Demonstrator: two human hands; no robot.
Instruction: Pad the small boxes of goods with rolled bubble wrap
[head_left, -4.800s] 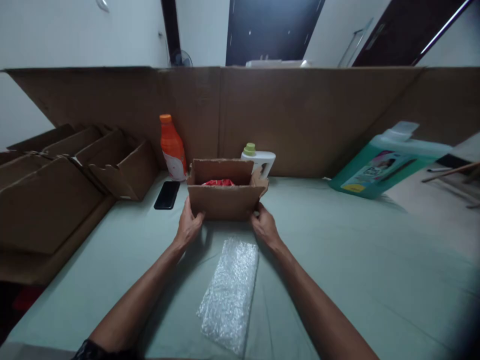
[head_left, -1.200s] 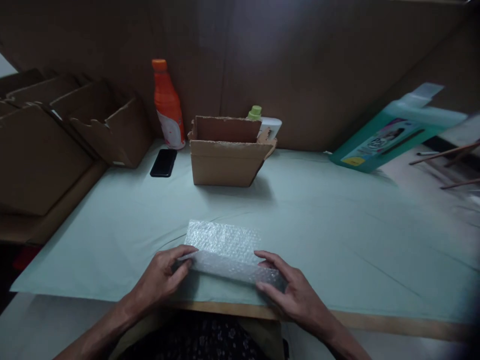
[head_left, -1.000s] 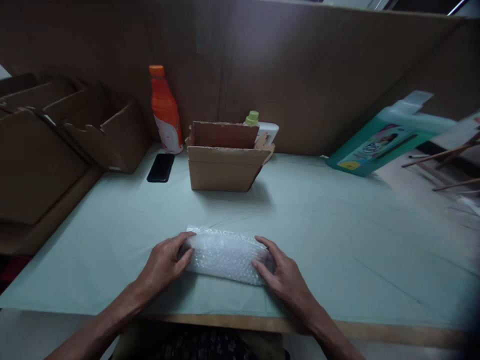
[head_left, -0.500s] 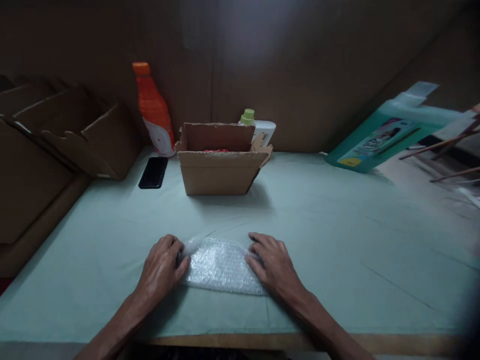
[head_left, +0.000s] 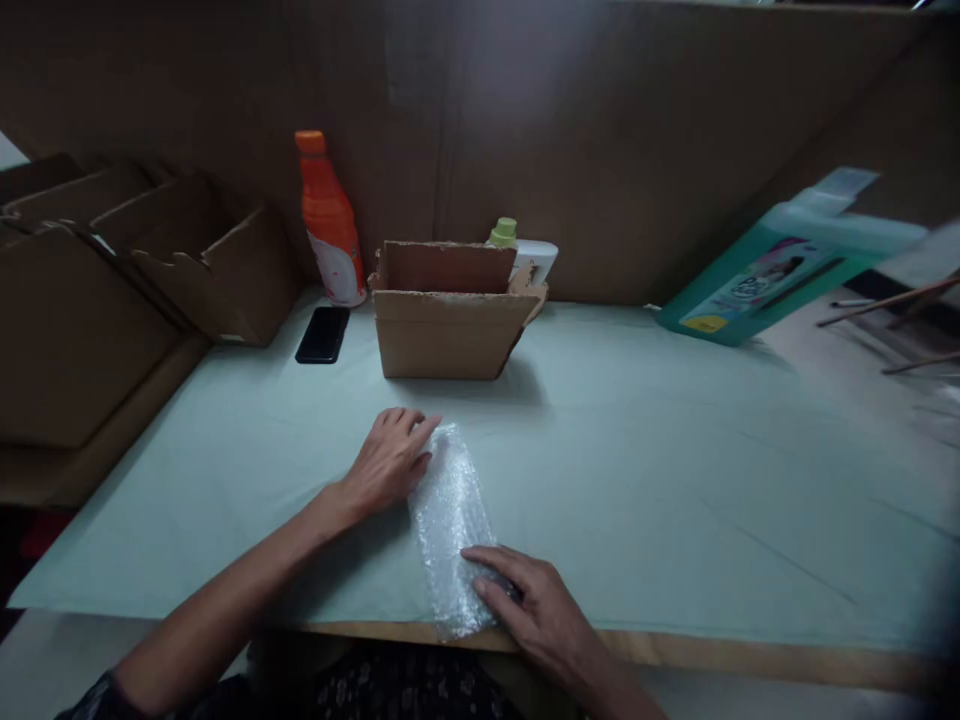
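A flattened bundle of clear bubble wrap [head_left: 452, 520] lies lengthwise on the table, its near end at the front edge. At its far left corner, my left hand [head_left: 386, 462] grips the side, with thumb and fingers around the plastic. My right hand [head_left: 529, 600] holds the near right side, fingers on top and thumb lower down. Whatever may be inside the wrap cannot be made out.
An open cardboard box [head_left: 446, 335] stands beyond the wrap, a white bottle with a green cap [head_left: 536, 258] behind it. Left of it are a black phone [head_left: 322, 335], an orange bottle [head_left: 330, 235] and cardboard bins [head_left: 247, 270]. A teal jug [head_left: 772, 270] leans at right.
The bubble wrap has turned from lying sideways to pointing away from me. My left hand moved forward and right; my right hand came nearer. The camera view shifted slightly.
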